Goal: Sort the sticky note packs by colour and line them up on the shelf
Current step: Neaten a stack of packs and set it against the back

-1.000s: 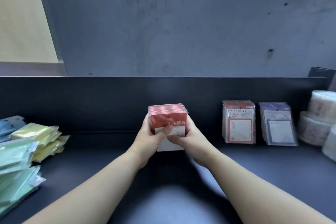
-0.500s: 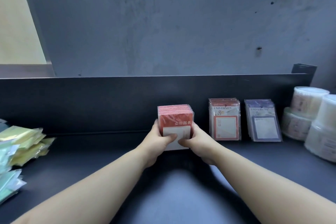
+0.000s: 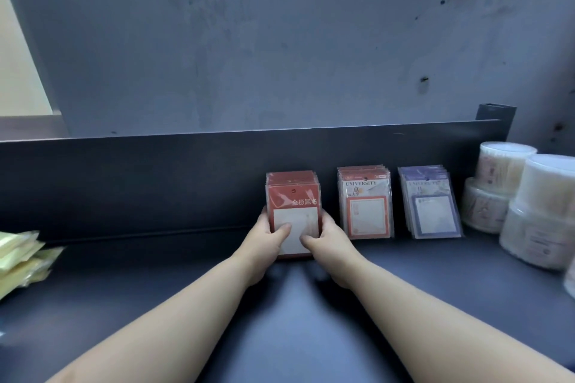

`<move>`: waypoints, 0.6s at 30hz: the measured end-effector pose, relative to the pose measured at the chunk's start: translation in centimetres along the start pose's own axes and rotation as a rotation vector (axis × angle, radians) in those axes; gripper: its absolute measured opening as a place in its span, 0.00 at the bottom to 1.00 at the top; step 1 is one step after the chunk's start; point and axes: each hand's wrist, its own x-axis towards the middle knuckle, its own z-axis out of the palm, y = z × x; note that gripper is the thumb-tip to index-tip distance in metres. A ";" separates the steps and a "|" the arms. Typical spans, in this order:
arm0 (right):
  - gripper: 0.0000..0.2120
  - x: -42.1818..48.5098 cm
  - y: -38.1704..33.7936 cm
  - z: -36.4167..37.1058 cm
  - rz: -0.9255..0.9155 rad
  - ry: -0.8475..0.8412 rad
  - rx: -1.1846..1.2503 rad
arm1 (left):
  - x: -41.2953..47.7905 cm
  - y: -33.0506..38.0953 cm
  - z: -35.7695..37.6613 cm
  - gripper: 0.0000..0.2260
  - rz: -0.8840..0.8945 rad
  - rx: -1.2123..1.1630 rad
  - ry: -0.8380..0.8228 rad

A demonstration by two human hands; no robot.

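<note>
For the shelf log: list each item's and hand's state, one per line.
Red stack: upright, gripped from both sides.
Left hand: grips its left side, thumb on front.
Right hand: grips its right side, thumb on front.
Orange stack: standing against the back panel, untouched.
Purple stack: standing beside it, untouched.
Yellow packs: lying piled, far left.
Swab tubs: stacked, far right.

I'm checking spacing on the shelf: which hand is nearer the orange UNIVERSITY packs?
Right. The right hand grips the right edge of the red stack, just left of the orange UNIVERSITY packs, apart from them. The left hand grips its left edge, farther away.
</note>
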 end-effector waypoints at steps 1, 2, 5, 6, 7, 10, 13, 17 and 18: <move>0.28 0.0 0.1 0.0 0.000 0.012 0.017 | 0.0 0.0 0.2 0.18 0.002 0.020 -0.006; 0.29 0.0 0.2 -0.1 0.000 0.024 0.035 | 0.1 0.0 0.3 0.19 0.003 0.038 -0.008; 0.29 -0.1 0.1 -0.2 0.011 0.041 0.050 | 0.3 -0.1 0.7 0.20 0.006 0.068 0.003; 0.29 -0.1 0.0 -0.2 0.009 0.042 0.045 | 0.3 -0.1 0.7 0.20 0.004 0.072 0.006; 0.29 -0.2 -0.1 -0.2 0.010 0.045 0.039 | 0.3 -0.1 0.7 0.20 0.000 0.080 0.010; 0.28 -0.4 -0.3 -0.2 0.006 0.065 0.014 | 0.0 -0.2 0.6 0.19 0.005 0.113 0.022; 0.31 -0.9 -0.7 0.1 -0.008 0.096 -0.071 | -0.1 0.1 0.4 0.18 -0.007 0.156 0.040; 0.39 -2.0 -1.8 0.2 -0.022 0.137 -0.179 | -0.8 0.8 0.2 0.24 -0.099 0.224 0.045; 0.39 -2.4 -2.2 0.1 -0.038 0.149 -0.207 | -1.1 1.0 0.0 0.30 -0.140 0.247 0.050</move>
